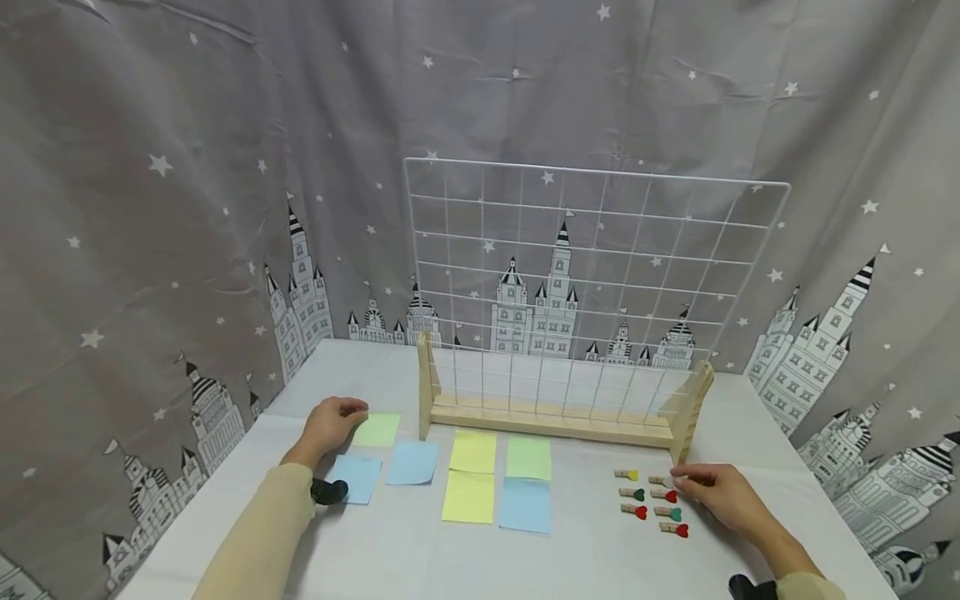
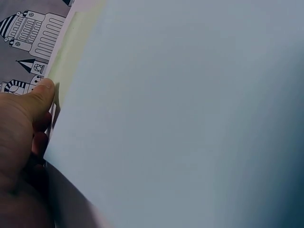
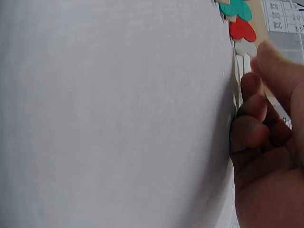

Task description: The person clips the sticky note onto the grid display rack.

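At the upper left of the paper notes, my left hand (image 1: 333,425) pinches the left edge of a light green sticky note (image 1: 378,430). In the left wrist view the thumb (image 2: 45,88) lies at that note's edge, the other fingers partly hidden below. A blue sticky note (image 1: 360,481) lies under the left wrist. On the right, my right hand (image 1: 723,496) has its thumb and forefinger right at a small clothespin with a white heart (image 3: 245,47). Its other fingers are loosely bent. Several more heart clothespins lie beside it, among them a red one (image 1: 667,496) and a teal one (image 1: 667,513).
A white wire grid (image 1: 562,250) stands upright in a wooden base (image 1: 555,421) at the back. In front of it lie more sticky notes: blue (image 1: 412,463), yellow (image 1: 468,497), green (image 1: 528,458) and another blue (image 1: 525,506). A grey curtain (image 1: 225,125) hangs behind the white table (image 1: 585,550).
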The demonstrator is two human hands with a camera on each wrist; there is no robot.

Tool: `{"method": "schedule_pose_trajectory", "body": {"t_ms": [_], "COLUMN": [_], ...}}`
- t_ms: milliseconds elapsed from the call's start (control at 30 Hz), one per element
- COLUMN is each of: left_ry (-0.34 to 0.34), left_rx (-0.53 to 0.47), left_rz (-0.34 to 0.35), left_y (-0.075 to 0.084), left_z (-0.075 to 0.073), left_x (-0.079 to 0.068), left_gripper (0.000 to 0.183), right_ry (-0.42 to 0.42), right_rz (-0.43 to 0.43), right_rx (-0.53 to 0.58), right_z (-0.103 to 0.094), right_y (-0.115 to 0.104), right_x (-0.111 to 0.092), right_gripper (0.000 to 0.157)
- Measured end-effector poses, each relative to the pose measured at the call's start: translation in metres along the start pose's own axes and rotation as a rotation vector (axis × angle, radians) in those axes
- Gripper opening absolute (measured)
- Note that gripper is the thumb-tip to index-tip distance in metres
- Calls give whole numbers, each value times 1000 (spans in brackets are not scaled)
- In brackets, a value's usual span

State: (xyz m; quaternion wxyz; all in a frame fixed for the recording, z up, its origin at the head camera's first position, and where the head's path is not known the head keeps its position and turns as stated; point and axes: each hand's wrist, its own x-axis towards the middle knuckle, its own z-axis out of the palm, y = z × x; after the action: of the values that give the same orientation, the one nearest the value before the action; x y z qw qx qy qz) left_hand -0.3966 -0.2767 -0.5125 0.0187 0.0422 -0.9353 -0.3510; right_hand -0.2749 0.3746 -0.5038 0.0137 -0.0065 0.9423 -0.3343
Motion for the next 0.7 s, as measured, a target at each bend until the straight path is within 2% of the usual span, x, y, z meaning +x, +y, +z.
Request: {"method": "schedule_pose_trajectory", "body": {"t_ms": [333,700], "left_ry": [25,40], "left_rx": [-4,9], "left_rz": [-29,-7], "left_y": [5,1], "left_z": [3,4], "left_x": [2,1], "left_gripper": [24,23], "right_ry": [31,59], "right_rz": [-25,-28], "right_rx": [-54,-25], "right_z": [0,6], "right_y": [-7,-7], "right_x": [4,3], "right_gripper": [26,18]}}
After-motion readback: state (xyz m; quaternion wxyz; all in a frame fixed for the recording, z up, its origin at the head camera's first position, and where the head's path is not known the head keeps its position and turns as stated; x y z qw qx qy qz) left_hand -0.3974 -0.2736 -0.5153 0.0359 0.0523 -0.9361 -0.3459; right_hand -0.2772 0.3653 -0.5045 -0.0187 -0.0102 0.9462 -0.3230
